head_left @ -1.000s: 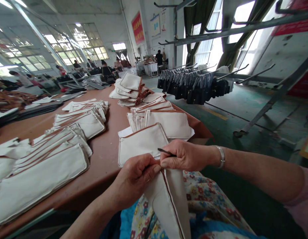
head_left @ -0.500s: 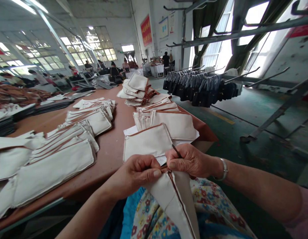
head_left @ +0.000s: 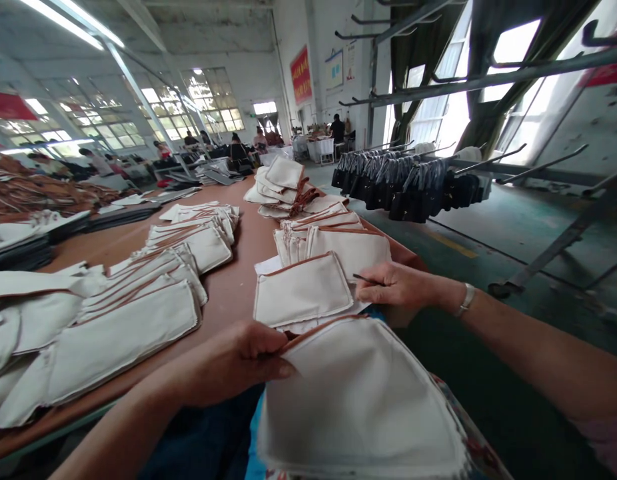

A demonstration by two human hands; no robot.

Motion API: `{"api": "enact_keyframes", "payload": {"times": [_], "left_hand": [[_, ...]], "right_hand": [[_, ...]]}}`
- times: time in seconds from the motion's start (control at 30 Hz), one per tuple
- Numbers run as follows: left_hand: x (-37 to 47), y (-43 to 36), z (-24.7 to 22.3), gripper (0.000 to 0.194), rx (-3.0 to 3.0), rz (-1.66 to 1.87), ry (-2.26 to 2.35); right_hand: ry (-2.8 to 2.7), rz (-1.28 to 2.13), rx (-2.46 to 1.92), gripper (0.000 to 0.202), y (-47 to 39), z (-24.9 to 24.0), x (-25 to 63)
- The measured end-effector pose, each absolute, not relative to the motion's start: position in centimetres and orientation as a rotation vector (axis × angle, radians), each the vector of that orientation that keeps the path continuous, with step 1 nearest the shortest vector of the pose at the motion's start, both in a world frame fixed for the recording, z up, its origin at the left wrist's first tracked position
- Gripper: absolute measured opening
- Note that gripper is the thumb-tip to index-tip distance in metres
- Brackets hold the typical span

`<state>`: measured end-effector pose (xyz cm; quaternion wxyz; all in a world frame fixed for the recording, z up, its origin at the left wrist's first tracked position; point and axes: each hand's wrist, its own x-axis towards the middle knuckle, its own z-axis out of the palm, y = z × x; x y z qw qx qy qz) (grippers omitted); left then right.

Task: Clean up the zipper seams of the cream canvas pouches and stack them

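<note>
A cream fabric pouch (head_left: 358,400) with brown top edging hangs spread over my lap. My left hand (head_left: 248,360) pinches its upper left corner between thumb and fingers. Past the pouch's top edge, my right hand (head_left: 393,285) is closed around a thin dark tool (head_left: 367,279) that points left. That hand is beside another cream pouch (head_left: 303,290) lying on the near end of a pile. The pouch on my lap hides part of the patterned cloth beneath it.
Rows of cream pouches (head_left: 123,340) cover the left of the brown table (head_left: 243,267). More pouches (head_left: 283,173) are stacked farther back. Black items (head_left: 408,190) hang from a metal rack (head_left: 538,267) at right. People sit in the background.
My hands have moved apart, the left one left and down, the right one up and right off the pouch. The pouch, folded narrow before, is now spread wide. The view has shifted slightly.
</note>
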<state>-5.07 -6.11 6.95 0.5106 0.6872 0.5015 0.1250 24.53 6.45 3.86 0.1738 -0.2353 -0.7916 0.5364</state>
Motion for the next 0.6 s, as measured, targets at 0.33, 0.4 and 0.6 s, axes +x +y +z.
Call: {"api": "enact_keyframes", "payload": {"times": [0.33,0.4,0.6], "left_hand": [[-3.7,-3.0,9.1,0.043,1.695,0.119,1.106],[-6.0,-3.7,8.1,0.047,1.552,0.111,1.144],[-7.8,-5.0,6.2,0.045,1.193,0.451,1.112]], "right_hand": [[-2.253,1.568,-0.449,0.036,1.4,3.5,16.9],[-2.164,1.657,-0.536,0.029,2.0,2.2,17.7],[-1.949,1.704,-0.594,0.027,4.9,-0.4,20.8]]}}
